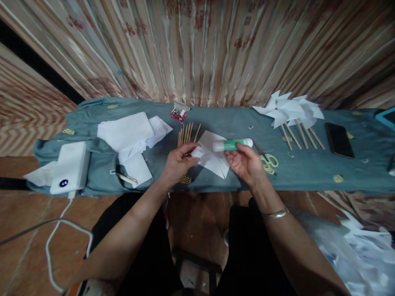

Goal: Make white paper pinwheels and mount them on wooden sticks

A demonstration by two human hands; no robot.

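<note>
A green and white glue stick [232, 144] lies across the fingers of my right hand [245, 163], gripped by the thumb and held above the table. My left hand [180, 163] pinches one corner of a white paper square [212, 165] that has slits cut in from its corners. The middle of that square is partly behind the glue stick. Just beyond my left hand lies a row of several thin wooden sticks [186, 133]. Green-handled scissors [269, 162] rest to the right of my right hand.
White paper sheets [128, 130] are piled at left, near a white power bank [69, 167] with a cable. A small red box [178, 111] of metal pins stands at the back. Several paper pinwheels [282, 108] on sticks and a black phone [338, 140] lie at right.
</note>
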